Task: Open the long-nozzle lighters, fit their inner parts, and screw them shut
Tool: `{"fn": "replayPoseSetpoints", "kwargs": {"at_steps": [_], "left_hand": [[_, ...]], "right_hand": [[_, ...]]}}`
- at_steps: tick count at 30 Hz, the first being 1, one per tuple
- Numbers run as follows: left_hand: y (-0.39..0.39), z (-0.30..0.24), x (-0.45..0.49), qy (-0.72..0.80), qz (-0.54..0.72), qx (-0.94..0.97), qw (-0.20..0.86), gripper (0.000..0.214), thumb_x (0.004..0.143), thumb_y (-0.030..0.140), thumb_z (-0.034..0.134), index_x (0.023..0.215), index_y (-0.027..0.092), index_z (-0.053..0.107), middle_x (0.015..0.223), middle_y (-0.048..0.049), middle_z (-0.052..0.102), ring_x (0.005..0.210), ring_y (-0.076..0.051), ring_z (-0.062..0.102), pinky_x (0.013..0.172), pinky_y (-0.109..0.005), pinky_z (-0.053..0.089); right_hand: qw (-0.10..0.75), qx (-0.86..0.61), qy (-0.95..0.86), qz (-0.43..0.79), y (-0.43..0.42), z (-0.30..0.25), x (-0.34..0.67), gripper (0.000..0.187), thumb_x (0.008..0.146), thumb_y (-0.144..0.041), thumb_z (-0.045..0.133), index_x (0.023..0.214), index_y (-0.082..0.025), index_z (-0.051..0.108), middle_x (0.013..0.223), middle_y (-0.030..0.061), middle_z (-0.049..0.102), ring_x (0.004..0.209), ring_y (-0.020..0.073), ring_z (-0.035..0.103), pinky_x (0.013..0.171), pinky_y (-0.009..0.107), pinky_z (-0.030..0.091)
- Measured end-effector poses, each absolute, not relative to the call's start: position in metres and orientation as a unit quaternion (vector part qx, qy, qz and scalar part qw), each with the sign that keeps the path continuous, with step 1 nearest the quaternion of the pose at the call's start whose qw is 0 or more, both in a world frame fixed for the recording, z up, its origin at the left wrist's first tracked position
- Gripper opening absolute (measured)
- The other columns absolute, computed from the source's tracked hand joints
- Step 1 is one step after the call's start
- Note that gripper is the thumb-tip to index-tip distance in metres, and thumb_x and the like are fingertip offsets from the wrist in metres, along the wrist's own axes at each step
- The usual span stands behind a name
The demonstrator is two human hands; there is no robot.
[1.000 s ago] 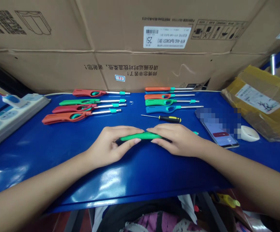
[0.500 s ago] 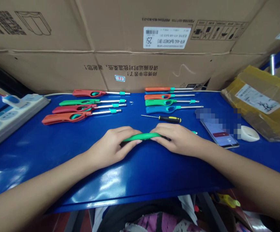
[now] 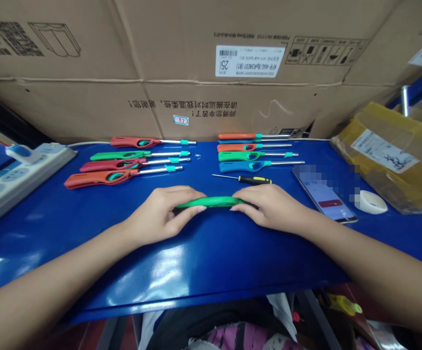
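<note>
Our left hand [image 3: 159, 214] and right hand [image 3: 272, 206] clamp the two ends of a green utility lighter [image 3: 211, 202], mid-way along the blue worktop [image 3: 211, 257] (plenty of room to its front edge), with the row of lighters [image 3: 97, 178] just behind

The blue metal surface [image 3: 214, 262] is carrying four long-nosed utility lighters [image 3: 105, 177] on the left and four more [image 3: 240, 155] on the right. A small screwdriver [image 3: 254, 180] is lying just below them, beside a smartphone [image 3: 323, 197], a white oval object [image 3: 370, 201], a power strip [image 3: 14, 182] and a taped parcel [image 3: 385, 160].
</note>
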State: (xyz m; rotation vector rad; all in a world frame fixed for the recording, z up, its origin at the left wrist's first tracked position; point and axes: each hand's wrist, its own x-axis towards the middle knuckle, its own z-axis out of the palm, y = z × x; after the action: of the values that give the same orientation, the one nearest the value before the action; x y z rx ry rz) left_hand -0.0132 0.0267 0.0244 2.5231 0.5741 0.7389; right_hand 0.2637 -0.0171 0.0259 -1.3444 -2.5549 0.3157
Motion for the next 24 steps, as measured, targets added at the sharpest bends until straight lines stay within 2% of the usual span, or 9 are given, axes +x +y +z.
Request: {"fn": "replayPoseSetpoints", "kwargs": {"at_steps": [6,9,13,15,18,21,24], "left_hand": [[0.021,0.024,-0.008,0.215,0.332,0.886,0.241,0.021,0.091,0.026,0.075,0.11,0.02,0.078,0.103,-0.0049,0.08,0.089,-0.017,0.076,0.084,-0.025,0.06],[0.022,0.023,-0.006,0.247,0.358,0.86,0.266,0.021,0.086,0.029,0.079,0.104,0.019,0.08,0.102,-0.0062,0.08,0.09,-0.019,0.076,0.085,-0.026,0.061],[0.025,0.02,-0.006,0.272,0.363,0.815,0.361,0.022,0.094,0.031,0.069,0.107,0.015,0.078,0.097,-0.0078,0.077,0.069,-0.013,0.071,0.063,-0.023,0.06],[0.025,0.021,-0.007,0.274,0.354,0.807,0.384,0.022,0.095,0.03,0.067,0.107,0.015,0.077,0.095,-0.0076,0.077,0.064,-0.012,0.069,0.059,-0.022,0.058],[0.026,0.023,-0.009,0.275,0.35,0.817,0.367,0.021,0.095,0.03,0.067,0.107,0.015,0.077,0.098,-0.0079,0.077,0.076,-0.015,0.071,0.071,-0.025,0.059],[0.029,0.025,-0.01,0.283,0.329,0.831,0.348,0.023,0.098,0.031,0.062,0.11,0.016,0.075,0.102,-0.008,0.077,0.088,-0.018,0.073,0.082,-0.028,0.058],[0.034,0.021,-0.011,0.283,0.294,0.855,0.321,0.024,0.099,0.03,0.06,0.114,0.017,0.073,0.11,-0.0088,0.076,0.099,-0.019,0.072,0.087,-0.03,0.057]], "right_hand": [[0.143,-0.416,-0.889,0.13,-0.018,0.023,0.264,0.027,0.104,-0.03,0.048,0.119,-0.018,0.067,0.113,0.0078,0.075,0.101,0.0234,0.071,0.084,0.036,0.054],[0.153,-0.431,-0.879,0.136,-0.017,0.021,0.265,0.027,0.104,-0.026,0.046,0.118,-0.018,0.067,0.113,0.0085,0.076,0.102,0.024,0.072,0.087,0.037,0.055],[0.176,-0.456,-0.86,0.147,-0.015,0.018,0.265,0.025,0.103,-0.026,0.047,0.11,-0.019,0.069,0.108,0.0081,0.078,0.096,0.0243,0.073,0.084,0.037,0.056],[0.19,-0.445,-0.862,0.154,-0.015,0.016,0.265,0.023,0.102,-0.024,0.048,0.11,-0.019,0.07,0.107,0.0074,0.078,0.095,0.0236,0.073,0.083,0.037,0.056],[0.209,-0.439,-0.861,0.15,-0.016,0.015,0.264,0.023,0.102,-0.025,0.05,0.109,-0.02,0.071,0.107,0.0062,0.077,0.094,0.0224,0.072,0.082,0.036,0.055],[0.235,-0.466,-0.846,0.111,-0.015,0.019,0.264,0.026,0.101,-0.04,0.054,0.101,-0.021,0.071,0.099,0.0065,0.075,0.093,0.0237,0.068,0.083,0.038,0.053],[0.268,-0.509,-0.816,0.057,-0.011,0.025,0.268,0.038,0.105,-0.045,0.042,0.099,-0.02,0.07,0.105,0.0098,0.07,0.101,0.0266,0.063,0.092,0.045,0.051]]}}
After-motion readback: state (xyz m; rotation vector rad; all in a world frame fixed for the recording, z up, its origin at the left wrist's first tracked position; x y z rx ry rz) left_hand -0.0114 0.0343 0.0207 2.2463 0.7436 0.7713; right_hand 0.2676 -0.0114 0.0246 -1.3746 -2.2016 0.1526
